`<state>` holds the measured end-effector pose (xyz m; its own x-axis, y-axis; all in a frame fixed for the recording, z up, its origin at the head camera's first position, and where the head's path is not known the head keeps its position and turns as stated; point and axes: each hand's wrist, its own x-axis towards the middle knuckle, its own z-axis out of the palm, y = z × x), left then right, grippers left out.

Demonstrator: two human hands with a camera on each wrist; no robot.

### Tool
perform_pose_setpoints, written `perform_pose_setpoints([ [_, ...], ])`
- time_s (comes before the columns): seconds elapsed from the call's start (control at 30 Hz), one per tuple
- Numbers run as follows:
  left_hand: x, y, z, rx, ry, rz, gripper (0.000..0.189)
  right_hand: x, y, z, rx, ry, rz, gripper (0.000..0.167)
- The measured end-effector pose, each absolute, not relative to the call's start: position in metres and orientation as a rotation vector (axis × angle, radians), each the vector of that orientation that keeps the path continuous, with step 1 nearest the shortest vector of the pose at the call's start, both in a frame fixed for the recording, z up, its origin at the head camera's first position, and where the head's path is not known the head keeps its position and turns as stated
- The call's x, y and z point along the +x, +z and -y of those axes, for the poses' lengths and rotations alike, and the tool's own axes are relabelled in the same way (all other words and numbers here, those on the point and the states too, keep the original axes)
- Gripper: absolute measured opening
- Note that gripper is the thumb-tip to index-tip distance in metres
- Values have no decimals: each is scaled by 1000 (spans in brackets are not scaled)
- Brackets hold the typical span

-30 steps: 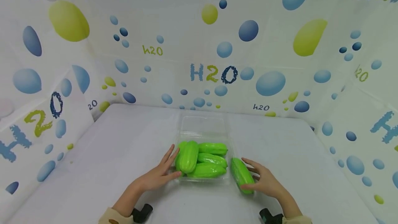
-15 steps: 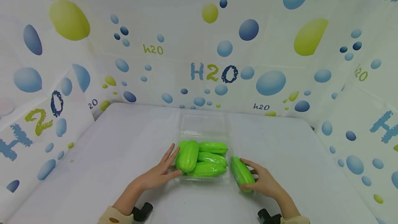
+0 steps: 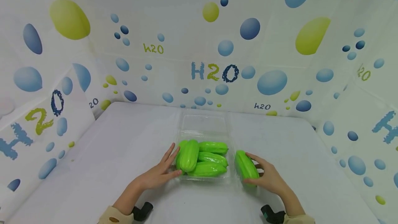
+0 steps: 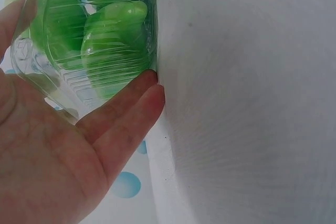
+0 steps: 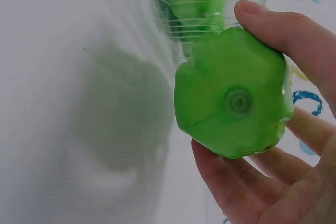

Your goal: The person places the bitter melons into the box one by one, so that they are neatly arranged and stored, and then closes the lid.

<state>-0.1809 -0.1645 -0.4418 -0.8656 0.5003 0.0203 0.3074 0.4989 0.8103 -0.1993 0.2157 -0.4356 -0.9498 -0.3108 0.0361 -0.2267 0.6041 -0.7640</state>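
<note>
A clear plastic clamshell box (image 3: 203,179) holds several green ribbed zucchini (image 3: 207,169), one lying on top at its left. My left hand (image 3: 157,175) rests against the box's left side with fingers spread; in the left wrist view its straight fingertips (image 4: 152,90) touch the box wall. Just right of the box, my right hand (image 3: 268,179) grips one more green zucchini (image 3: 246,165) between thumb and fingers. The right wrist view shows the round end of that zucchini (image 5: 231,93), held clear of the table with a shadow beside it.
The box's clear lid (image 3: 203,123) is folded back flat on the white tabletop (image 3: 133,130). White curtains (image 3: 174,20) printed with blue and green drops stand behind the table and along both sides. Dark wrist devices (image 3: 143,212) sit on both forearms.
My right hand has shifted slightly right and away from me with its zucchini, widening the gap to the box. The left hand and the box stay where they were.
</note>
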Motion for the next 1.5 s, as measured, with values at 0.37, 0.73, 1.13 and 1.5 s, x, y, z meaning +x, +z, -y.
perform_pose_setpoints([
  [0.37, -181, -440, 164, 694, 1311, -2516, 76, -201, -420, -218, -458, -1282, -2801, 81],
  [0.73, -180, -439, 164, 709, 1319, -2506, 76, -204, -410, -214, -531, -1310, -2809, 80],
  [1.13, -180, -439, 164, 700, 1311, -2512, 76, -208, -403, -204, -626, -1332, -2792, 80],
  [1.5, -181, -440, 165, 702, 1309, -2513, 76, -215, -399, -187, -726, -1315, -2771, 80],
])
